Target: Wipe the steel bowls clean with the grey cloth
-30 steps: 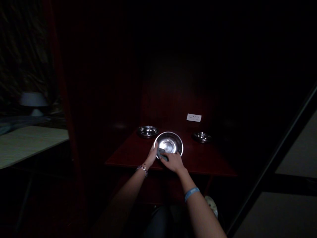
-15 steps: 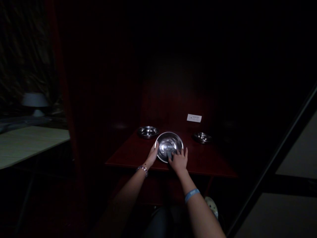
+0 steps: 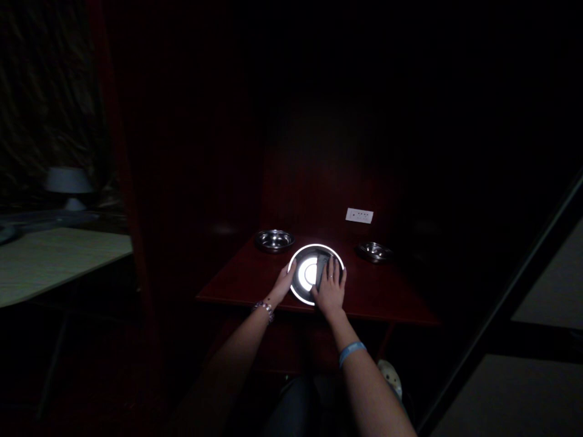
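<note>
A shiny metal bowl (image 3: pixel 301 274) is tilted toward me above the front of the dark red table, its rim and middle glaring with reflected light. My left hand (image 3: pixel 282 284) grips it by the left rim, the thumb over the edge. Against the bowl's right side, my right hand (image 3: pixel 331 294) presses a dark grey cloth (image 3: pixel 320 267) with its fingers laid over it. The cloth is partly hidden under those fingers.
Behind the hands on the table (image 3: pixel 237 285) stand a metal bowl (image 3: pixel 274 241) at the left and another metal bowl (image 3: pixel 374 252) at the right. A white socket plate (image 3: pixel 359 215) is on the back wall. Farther left are a pale tabletop (image 3: pixel 64 258) and a lamp (image 3: pixel 68 181).
My right hand has slid the cloth upward and to the right across the bowl, its fingers now flatter. The bowl has tilted and now reflects a bright glare. The left hand keeps its hold.
</note>
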`<state>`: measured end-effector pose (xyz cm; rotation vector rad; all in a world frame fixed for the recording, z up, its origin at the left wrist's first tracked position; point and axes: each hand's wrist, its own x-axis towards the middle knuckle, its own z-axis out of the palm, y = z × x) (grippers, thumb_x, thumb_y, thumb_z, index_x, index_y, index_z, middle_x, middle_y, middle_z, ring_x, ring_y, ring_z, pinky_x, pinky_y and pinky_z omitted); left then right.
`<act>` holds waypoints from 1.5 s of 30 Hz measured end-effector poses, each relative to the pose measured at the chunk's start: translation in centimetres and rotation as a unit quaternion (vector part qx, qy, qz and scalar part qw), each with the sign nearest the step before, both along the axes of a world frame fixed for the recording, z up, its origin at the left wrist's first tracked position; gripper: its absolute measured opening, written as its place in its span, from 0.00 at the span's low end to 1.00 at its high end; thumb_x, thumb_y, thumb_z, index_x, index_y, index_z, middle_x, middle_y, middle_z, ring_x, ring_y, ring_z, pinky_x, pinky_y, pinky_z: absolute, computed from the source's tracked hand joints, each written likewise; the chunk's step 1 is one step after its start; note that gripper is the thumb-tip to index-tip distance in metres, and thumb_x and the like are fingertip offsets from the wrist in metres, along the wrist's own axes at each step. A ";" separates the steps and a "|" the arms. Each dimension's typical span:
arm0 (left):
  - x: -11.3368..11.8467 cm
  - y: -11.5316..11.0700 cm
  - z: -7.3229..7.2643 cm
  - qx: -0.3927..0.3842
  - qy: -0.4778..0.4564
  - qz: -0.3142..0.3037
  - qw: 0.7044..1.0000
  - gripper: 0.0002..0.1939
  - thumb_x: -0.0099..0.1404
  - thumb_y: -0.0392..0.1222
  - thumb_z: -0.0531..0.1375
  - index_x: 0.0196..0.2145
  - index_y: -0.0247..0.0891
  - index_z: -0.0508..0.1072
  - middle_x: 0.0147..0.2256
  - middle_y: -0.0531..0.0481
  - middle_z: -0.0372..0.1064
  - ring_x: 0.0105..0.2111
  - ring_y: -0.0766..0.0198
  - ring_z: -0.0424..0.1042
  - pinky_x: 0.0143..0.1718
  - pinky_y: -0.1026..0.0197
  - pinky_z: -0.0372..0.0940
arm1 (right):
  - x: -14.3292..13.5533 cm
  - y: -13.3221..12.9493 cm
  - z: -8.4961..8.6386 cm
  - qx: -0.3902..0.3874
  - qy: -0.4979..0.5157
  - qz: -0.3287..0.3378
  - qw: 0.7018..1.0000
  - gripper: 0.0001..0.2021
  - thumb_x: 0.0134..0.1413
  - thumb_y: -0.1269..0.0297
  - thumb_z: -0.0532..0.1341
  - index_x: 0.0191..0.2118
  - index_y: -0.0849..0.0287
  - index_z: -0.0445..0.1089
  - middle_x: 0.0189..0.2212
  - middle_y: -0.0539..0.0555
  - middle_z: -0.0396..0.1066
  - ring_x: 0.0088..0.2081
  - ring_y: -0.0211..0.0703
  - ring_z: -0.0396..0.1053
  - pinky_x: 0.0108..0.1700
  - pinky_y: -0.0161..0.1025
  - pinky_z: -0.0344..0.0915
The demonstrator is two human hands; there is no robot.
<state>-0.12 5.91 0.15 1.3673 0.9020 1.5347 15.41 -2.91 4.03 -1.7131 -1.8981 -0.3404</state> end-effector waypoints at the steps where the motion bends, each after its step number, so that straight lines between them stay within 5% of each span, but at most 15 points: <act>1: 0.0 0.1 -0.1 0.001 -0.005 -0.007 1.000 0.35 0.66 0.64 0.54 0.58 0.33 0.70 0.57 0.37 0.71 0.60 0.50 0.67 0.64 0.48 0.57 | 0.0 0.0 0.1 -0.002 -0.002 0.002 1.000 0.39 0.55 0.63 0.60 0.70 0.70 0.48 0.72 0.63 0.33 0.73 0.56 0.29 0.70 0.56 0.24; 7: 0.1 -0.2 0.1 -0.009 -0.024 -0.026 0.999 0.35 0.65 0.65 0.55 0.58 0.35 0.71 0.57 0.39 0.70 0.59 0.49 0.68 0.64 0.48 0.57 | 0.1 -0.2 0.5 -0.055 0.004 0.073 0.996 0.33 0.57 0.64 0.58 0.69 0.57 0.55 0.72 0.56 0.42 0.69 0.60 0.47 0.68 0.60 0.38; 12: 0.0 -0.5 0.6 -0.011 -0.031 -0.018 0.999 0.37 0.63 0.67 0.55 0.57 0.34 0.72 0.56 0.38 0.72 0.59 0.47 0.67 0.63 0.48 0.58 | -0.5 -0.3 0.9 -0.097 0.001 0.203 0.974 0.27 0.58 0.65 0.56 0.64 0.51 0.65 0.69 0.50 0.53 0.62 0.55 0.59 0.64 0.53 0.54; 15: 0.0 -0.5 0.7 -0.006 -0.034 -0.008 0.999 0.37 0.64 0.67 0.55 0.57 0.33 0.72 0.57 0.37 0.71 0.60 0.47 0.67 0.63 0.48 0.57 | -0.7 -0.3 1.3 -0.099 0.021 0.223 0.970 0.22 0.58 0.65 0.56 0.58 0.52 0.72 0.64 0.51 0.63 0.59 0.53 0.65 0.63 0.50 0.56; 19: -0.1 -0.4 0.5 -0.010 -0.030 -0.008 0.999 0.37 0.65 0.66 0.54 0.57 0.32 0.71 0.56 0.36 0.71 0.60 0.47 0.67 0.63 0.47 0.57 | -0.4 -0.6 1.9 -0.097 0.049 0.182 0.977 0.17 0.61 0.62 0.55 0.49 0.53 0.78 0.50 0.55 0.76 0.52 0.53 0.72 0.59 0.48 0.60; 25: 0.1 -0.4 0.4 -0.003 -0.037 -0.018 0.999 0.34 0.66 0.64 0.54 0.57 0.33 0.72 0.56 0.37 0.71 0.59 0.46 0.67 0.63 0.47 0.58 | 0.1 -1.2 2.8 -0.101 0.022 0.099 0.990 0.20 0.65 0.59 0.51 0.37 0.57 0.81 0.39 0.61 0.80 0.44 0.54 0.74 0.55 0.49 0.61; 29: 0.2 -0.7 0.4 0.003 -0.043 -0.023 0.999 0.34 0.67 0.64 0.54 0.58 0.35 0.71 0.57 0.39 0.71 0.60 0.48 0.67 0.64 0.48 0.57 | 0.5 -0.9 3.0 -0.048 0.079 0.078 0.993 0.19 0.64 0.62 0.50 0.47 0.57 0.78 0.47 0.59 0.77 0.48 0.52 0.72 0.58 0.49 0.58; 35: 0.4 -1.6 1.0 0.005 -0.043 -0.041 0.998 0.35 0.67 0.66 0.53 0.59 0.35 0.70 0.56 0.39 0.71 0.58 0.48 0.69 0.63 0.48 0.59 | 1.6 -0.6 3.5 0.081 0.211 0.000 0.974 0.21 0.61 0.62 0.49 0.52 0.56 0.75 0.65 0.58 0.57 0.58 0.54 0.62 0.60 0.48 0.57; 41: 0.5 -2.3 1.8 0.012 -0.039 -0.022 0.999 0.34 0.67 0.64 0.53 0.59 0.35 0.70 0.57 0.39 0.70 0.59 0.48 0.67 0.63 0.47 0.58 | 2.4 -0.9 3.6 0.111 0.215 -0.111 0.964 0.21 0.61 0.61 0.50 0.53 0.55 0.75 0.55 0.64 0.61 0.56 0.61 0.57 0.59 0.56 0.50; 45: 0.5 -2.2 1.8 -0.002 -0.038 -0.017 0.999 0.34 0.67 0.64 0.54 0.58 0.35 0.71 0.56 0.40 0.72 0.58 0.47 0.68 0.63 0.47 0.59 | 3.0 -0.5 3.0 0.091 0.175 -0.106 0.975 0.21 0.62 0.60 0.50 0.55 0.52 0.73 0.50 0.61 0.65 0.52 0.58 0.58 0.58 0.55 0.49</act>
